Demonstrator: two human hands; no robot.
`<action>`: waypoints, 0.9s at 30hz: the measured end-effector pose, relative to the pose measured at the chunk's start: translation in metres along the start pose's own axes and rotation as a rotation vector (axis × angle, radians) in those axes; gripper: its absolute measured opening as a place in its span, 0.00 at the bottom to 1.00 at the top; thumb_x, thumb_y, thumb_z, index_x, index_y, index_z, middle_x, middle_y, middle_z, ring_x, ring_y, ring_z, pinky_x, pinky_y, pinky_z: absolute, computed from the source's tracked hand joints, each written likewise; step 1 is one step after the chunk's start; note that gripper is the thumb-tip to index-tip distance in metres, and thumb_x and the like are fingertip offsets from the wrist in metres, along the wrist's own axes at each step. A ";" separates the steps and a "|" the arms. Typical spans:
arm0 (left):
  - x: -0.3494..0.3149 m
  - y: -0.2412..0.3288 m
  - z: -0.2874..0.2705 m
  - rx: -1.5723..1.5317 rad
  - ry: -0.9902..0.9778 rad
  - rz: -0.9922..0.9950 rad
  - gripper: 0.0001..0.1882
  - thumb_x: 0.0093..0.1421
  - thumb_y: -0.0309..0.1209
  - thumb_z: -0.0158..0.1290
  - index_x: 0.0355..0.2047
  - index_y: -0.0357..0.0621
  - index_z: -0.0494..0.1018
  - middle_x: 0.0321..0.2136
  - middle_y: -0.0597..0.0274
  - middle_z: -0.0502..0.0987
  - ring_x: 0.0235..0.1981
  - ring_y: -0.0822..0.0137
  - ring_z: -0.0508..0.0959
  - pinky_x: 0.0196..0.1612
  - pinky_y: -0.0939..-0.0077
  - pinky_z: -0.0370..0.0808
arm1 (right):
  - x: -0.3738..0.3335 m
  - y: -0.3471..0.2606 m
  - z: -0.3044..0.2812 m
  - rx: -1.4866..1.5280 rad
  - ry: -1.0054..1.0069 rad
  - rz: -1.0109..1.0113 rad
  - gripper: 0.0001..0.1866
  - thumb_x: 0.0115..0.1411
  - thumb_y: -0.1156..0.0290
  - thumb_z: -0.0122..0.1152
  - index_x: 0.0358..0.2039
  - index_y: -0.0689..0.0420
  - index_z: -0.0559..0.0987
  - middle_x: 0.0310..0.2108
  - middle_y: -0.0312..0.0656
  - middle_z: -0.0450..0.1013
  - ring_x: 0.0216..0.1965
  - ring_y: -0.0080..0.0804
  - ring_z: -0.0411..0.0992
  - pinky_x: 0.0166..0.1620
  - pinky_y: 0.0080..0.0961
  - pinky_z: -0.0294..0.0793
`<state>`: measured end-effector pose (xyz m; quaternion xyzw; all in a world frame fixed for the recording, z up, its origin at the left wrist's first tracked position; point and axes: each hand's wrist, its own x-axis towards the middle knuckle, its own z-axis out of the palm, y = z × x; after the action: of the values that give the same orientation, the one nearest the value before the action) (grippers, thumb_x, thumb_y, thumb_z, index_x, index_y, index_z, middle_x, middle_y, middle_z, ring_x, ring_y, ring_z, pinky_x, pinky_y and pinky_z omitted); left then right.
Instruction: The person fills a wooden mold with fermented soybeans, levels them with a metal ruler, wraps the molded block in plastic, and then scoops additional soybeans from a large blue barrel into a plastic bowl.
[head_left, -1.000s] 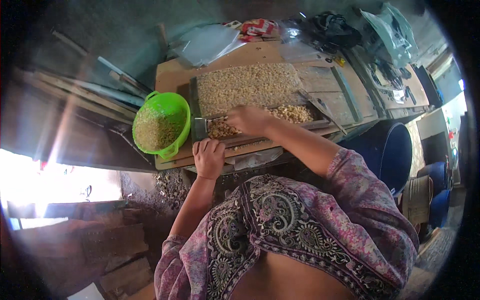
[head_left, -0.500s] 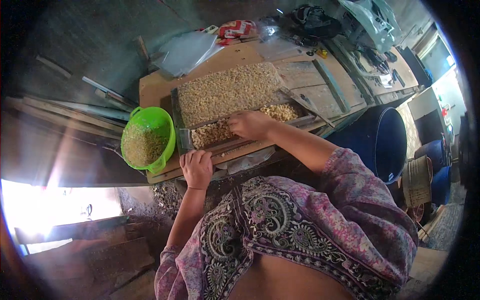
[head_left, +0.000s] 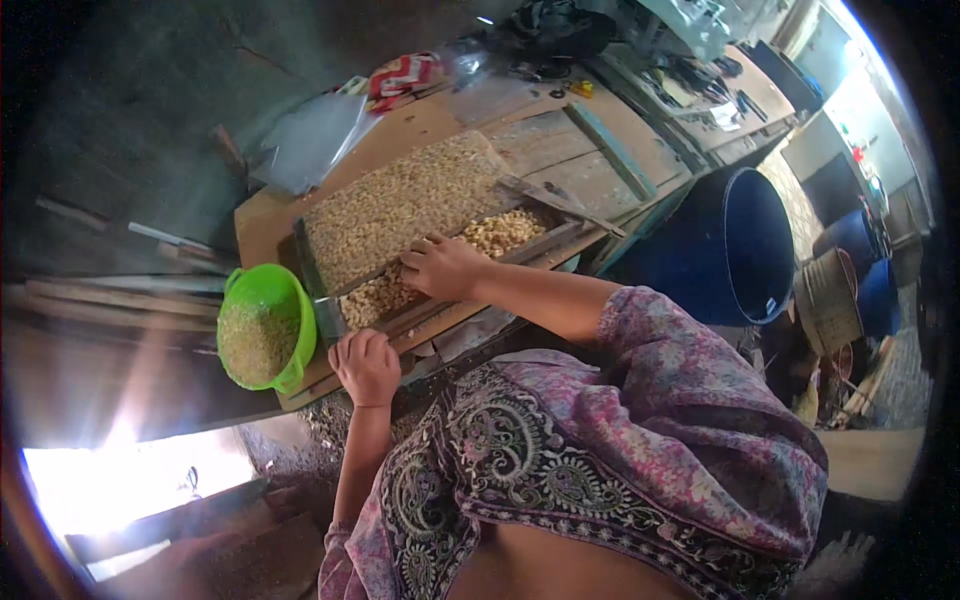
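A shallow wooden frame (head_left: 308, 258) lies on the bench, holding a wide flat layer of pale soybean-like beans (head_left: 400, 205). Along its near side runs a narrower strip of looser beans (head_left: 505, 232). Over that strip lies my right hand (head_left: 440, 268), fingers spread on the beans and touching them; what is under its palm is hidden. My left hand (head_left: 365, 367) rests at the near left corner, its fingers laid over the bench's front edge, holding nothing I can see. Left of it stands a green plastic basket (head_left: 308, 335) with more beans inside.
A thin wooden stick (head_left: 560, 203) lies across the frame's right end. Behind are clear plastic sheets (head_left: 320, 140) and a red-and-white packet (head_left: 405, 80). A large blue drum (head_left: 690, 250) stands at the right, with a woven basket (head_left: 828, 305) beyond. Wooden planks (head_left: 120, 297) lie at left.
The whole view has turned and shifted, so the bench appears lower and more tilted. My right hand stays on the strip of beans, and my left stays at the front edge.
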<state>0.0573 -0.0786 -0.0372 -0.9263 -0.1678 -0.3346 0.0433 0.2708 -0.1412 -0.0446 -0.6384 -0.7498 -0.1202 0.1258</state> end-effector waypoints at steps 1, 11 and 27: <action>0.000 0.000 -0.001 0.016 0.012 -0.001 0.05 0.40 0.27 0.51 0.21 0.50 0.69 0.26 0.68 0.70 0.34 0.63 0.69 0.40 0.64 0.63 | -0.001 0.001 -0.001 -0.015 -0.031 -0.011 0.14 0.51 0.59 0.51 0.35 0.51 0.74 0.36 0.39 0.68 0.43 0.38 0.66 0.48 0.37 0.65; 0.000 0.003 0.000 0.007 0.013 -0.032 0.05 0.41 0.27 0.51 0.20 0.51 0.68 0.26 0.69 0.70 0.34 0.63 0.69 0.40 0.66 0.63 | -0.034 0.041 -0.010 -0.017 0.002 0.011 0.11 0.47 0.61 0.54 0.30 0.50 0.74 0.33 0.38 0.67 0.39 0.36 0.66 0.42 0.32 0.67; -0.007 0.000 0.002 0.018 -0.026 -0.069 0.06 0.40 0.26 0.52 0.22 0.51 0.69 0.28 0.69 0.70 0.36 0.63 0.69 0.42 0.66 0.63 | -0.099 0.108 -0.020 0.098 0.217 0.072 0.06 0.43 0.68 0.55 0.24 0.53 0.74 0.32 0.39 0.68 0.38 0.38 0.68 0.36 0.33 0.72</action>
<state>0.0534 -0.0798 -0.0429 -0.9239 -0.2030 -0.3222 0.0377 0.3938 -0.2226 -0.0571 -0.6413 -0.7133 -0.1470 0.2415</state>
